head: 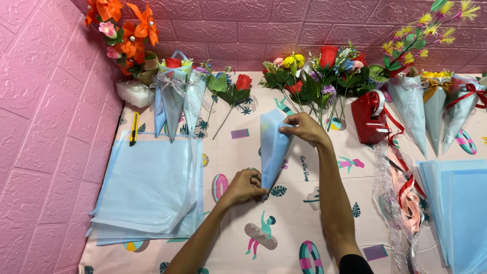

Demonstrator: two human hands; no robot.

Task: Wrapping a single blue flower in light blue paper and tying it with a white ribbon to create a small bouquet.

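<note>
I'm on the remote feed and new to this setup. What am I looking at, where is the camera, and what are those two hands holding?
There is no machine: a person works with bare hands, and the one camera sits on their head, looking down at a patterned tablecloth. The left hand pinches the narrow bottom tip of a light blue paper cone, and the right hand grips its upper edge. To the left lies a stack of blue sheets with a yellow utility knife beside it. Along the pink wall lie artificial flowers and finished wrapped cones. On the right sit a red tape dispenser, ribbons and more blue sheets.
</note>
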